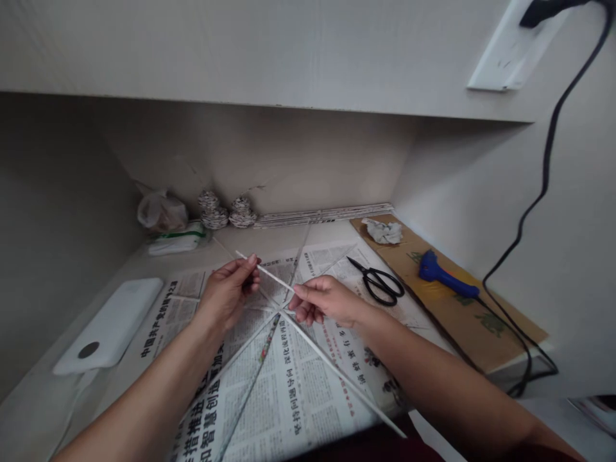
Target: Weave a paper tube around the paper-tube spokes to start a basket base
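Observation:
My left hand (pixel 231 285) pinches a thin white rolled-paper stick (pixel 274 276) close to its upper end, between thumb and finger. Thumb and fingers of my right hand (pixel 322 298) close on the same stick lower down. Just beneath lies a star of several crossed rolled-paper sticks (pixel 332 366), spread over printed newspaper (pixel 269 398). Their crossing point sits just left of my right fingertips. Whether the held stick joins that star is hard to tell. To the right of my right hand rest black-handled scissors (pixel 380 282), blades pointing up and left.
A blue glue gun (pixel 445 276) and crumpled paper (pixel 382 231) lie on cardboard (pixel 433 308) at right, its black cord (pixel 543 173) running to a socket (pixel 510 51). Behind are woven gourd shapes (pixel 214 212), bundled paper sticks (pixel 327 215) and a plastic bag (pixel 161 210). A white power bank (pixel 113 321) sits left.

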{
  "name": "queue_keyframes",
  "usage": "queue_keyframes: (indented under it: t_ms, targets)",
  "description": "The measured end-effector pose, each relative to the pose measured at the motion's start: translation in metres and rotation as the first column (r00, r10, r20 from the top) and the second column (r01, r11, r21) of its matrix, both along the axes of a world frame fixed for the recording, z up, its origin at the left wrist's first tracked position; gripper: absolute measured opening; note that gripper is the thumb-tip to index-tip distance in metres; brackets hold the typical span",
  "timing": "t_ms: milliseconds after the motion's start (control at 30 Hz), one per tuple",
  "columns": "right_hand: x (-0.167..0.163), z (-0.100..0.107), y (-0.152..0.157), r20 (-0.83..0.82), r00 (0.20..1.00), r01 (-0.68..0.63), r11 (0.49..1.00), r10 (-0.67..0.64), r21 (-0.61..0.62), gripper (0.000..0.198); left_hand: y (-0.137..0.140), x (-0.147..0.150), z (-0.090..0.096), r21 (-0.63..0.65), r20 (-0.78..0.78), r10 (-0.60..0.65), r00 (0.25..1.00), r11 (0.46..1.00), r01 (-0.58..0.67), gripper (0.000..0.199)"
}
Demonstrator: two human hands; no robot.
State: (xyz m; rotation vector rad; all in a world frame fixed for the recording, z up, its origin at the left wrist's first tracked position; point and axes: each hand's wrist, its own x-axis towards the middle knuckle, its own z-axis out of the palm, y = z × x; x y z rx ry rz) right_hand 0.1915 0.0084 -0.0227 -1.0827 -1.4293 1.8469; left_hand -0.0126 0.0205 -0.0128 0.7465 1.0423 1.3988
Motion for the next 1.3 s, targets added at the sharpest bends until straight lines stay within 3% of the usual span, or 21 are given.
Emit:
queue_keyframes:
  t_ms: [533, 867, 1000, 1133, 1300]
  targets:
    - [-0.001, -0.003, 0.002, -0.019, 0.996, 0.084, 0.996, -0.084, 0.004, 0.046, 0.001, -0.002, -0.001, 0.024, 0.034, 0.029, 0.999, 0.999, -0.030, 0.027]
    - [-0.001, 0.003, 0.001, 0.054, 0.997, 0.046, 0.998, -0.049, 0.051, 0.019, 0.003, -0.002, -0.001, 0.023, 0.033, 0.062, 0.998, 0.998, -0.063, 0.027]
    - [-0.001, -0.001, 0.002, 0.118, 0.990, 0.071, 0.993, -0.083, 0.095, 0.019, 0.003, -0.002, -0.003, 0.023, 0.019, 0.044, 0.999, 0.999, -0.044, 0.030]
    - [0.001, -0.003, 0.004, 0.060, 0.998, 0.008, 0.999, -0.010, 0.040, 0.023, 0.002, -0.002, -0.002, 0.026, 0.019, 0.047, 0.999, 0.999, -0.047, 0.032]
    - [0.005, -0.002, 0.007, 0.066, 0.997, 0.037, 0.998, -0.040, 0.047, 0.025, 0.001, -0.002, 0.001, 0.016, 0.005, 0.028, 1.000, 0.999, -0.028, 0.034]
